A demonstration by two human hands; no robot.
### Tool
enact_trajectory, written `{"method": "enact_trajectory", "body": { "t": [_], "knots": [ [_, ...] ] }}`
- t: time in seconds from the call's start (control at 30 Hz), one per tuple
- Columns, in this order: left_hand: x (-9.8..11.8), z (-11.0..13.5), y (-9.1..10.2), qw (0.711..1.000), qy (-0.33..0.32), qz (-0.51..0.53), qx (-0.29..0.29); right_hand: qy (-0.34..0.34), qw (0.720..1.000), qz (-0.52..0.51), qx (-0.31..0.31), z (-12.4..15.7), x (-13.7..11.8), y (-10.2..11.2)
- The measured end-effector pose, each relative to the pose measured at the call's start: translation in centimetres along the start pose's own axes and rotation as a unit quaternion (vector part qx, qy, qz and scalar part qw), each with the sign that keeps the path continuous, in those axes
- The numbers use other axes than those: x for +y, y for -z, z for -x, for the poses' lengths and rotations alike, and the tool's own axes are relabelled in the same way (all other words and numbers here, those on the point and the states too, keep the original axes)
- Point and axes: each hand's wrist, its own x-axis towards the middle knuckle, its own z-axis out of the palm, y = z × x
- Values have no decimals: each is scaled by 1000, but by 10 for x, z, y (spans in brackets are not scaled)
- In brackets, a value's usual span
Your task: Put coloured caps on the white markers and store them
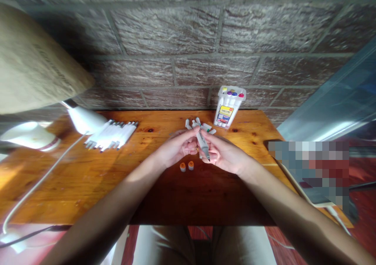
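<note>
A marker with a grey barrel end and a dark tip is held up between my hands, its tip slanting down towards me. My right hand has its fingers closed on the marker from the right. From the left, my left hand is closed too, its thumb and fingertips pressed at the marker's upper end. Two orange-topped caps stand upright on the table just below my hands. Behind the hands lie several white markers, partly hidden by my fingers.
A clear marker case with several markers stands near the brick wall. More white markers lie in a row at left, beside a white lamp with a large shade. A cable crosses the wooden table. A blurred-out device lies right.
</note>
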Motion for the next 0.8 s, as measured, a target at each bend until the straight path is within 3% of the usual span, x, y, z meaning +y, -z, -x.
{"method": "enact_trajectory", "body": {
  "t": [0.13, 0.33, 0.47, 0.53, 0.6, 0.67, 0.8],
  "knots": [
    [0, 0, 0, 996, -68, -41, -32, 28, 999, 33, -2, 0, 1, 0],
    [0, 3, -3, 985, -149, -86, -24, 82, 992, 91, -34, 2, 3, -6],
    [4, 3, -3, 984, -164, -61, -18, 112, 987, 112, -6, 2, 1, -5],
    [11, 2, -1, 985, -172, -18, 7, 141, 980, 136, 43, 0, -2, 0],
    [21, 2, 3, 980, -191, 47, 31, 182, 954, 208, 120, -1, -6, 7],
    [31, 1, 9, 971, -207, 100, 65, 231, 901, 317, 184, -3, -8, 14],
    [39, -2, 19, 963, -207, 137, 107, 289, 782, 510, 210, -6, -4, 26]
  ]
}}
